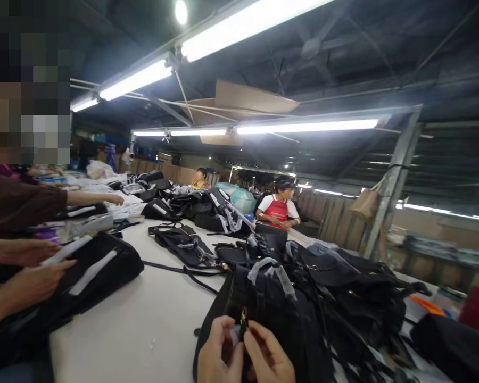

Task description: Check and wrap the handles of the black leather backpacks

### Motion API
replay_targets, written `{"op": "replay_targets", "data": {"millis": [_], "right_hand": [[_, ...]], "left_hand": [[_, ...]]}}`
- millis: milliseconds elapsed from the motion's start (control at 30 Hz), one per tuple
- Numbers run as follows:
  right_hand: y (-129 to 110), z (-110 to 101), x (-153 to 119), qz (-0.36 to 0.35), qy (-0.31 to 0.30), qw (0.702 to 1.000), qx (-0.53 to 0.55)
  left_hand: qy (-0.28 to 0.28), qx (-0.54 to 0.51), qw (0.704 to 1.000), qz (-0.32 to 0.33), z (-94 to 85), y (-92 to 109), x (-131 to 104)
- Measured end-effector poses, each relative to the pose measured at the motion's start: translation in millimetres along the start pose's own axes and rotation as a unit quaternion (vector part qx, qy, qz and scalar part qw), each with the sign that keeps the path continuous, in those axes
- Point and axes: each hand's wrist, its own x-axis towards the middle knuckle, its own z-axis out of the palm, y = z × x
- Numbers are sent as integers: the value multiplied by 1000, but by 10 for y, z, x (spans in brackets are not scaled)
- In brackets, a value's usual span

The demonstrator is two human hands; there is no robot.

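Note:
A black bag [303,335] lies in front of me on the white table. Its gold-coloured zipper hardware [244,315] has a short dark pull [242,330] hanging from it. My left hand [220,351] pinches at this pull from the left, with thumb and forefinger together. From the other side my right hand [266,354] is closed on the same pull. A small pale bit shows at the left fingertips, too blurred to name. Clear plastic wrap [273,274] covers the handle at the bag's top.
More black bags [343,271] crowd the right side and the table's middle [183,244]. At left, a co-worker's hands [35,276] handle a black bag with white strips [93,271]. A person in a red apron [277,211] is across the table [123,330].

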Motion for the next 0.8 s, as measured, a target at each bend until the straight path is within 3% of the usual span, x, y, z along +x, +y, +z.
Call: {"op": "replay_targets", "data": {"millis": [100, 200, 300, 400, 533, 700, 733, 800], "right_hand": [[51, 22, 95, 24, -42, 997, 54], [80, 51, 148, 33, -22, 997, 67], [45, 69, 140, 30, -10, 998, 54], [-19, 63, 123, 23, 5, 999, 46], [-54, 41, 125, 25, 4, 999, 25], [-68, 21, 135, 9, 31, 999, 26], [-75, 14, 139, 9, 30, 999, 25], [-90, -1, 153, 13, 21, 999, 20]], "left_hand": [[42, 34, 998, 30, 22, -52, 14], [8, -105, 993, -50, 46, -49, 62], [-22, -295, 927, -230, 49, 58, 96], [-41, -345, 860, -372, 37, 220, 112], [-112, -376, 820, -416, 59, 339, 133], [-154, -434, 733, -500, 124, 308, 114], [-162, -434, 732, -499, 129, 289, 110], [-153, -409, 772, -462, 124, 241, 116]]}}
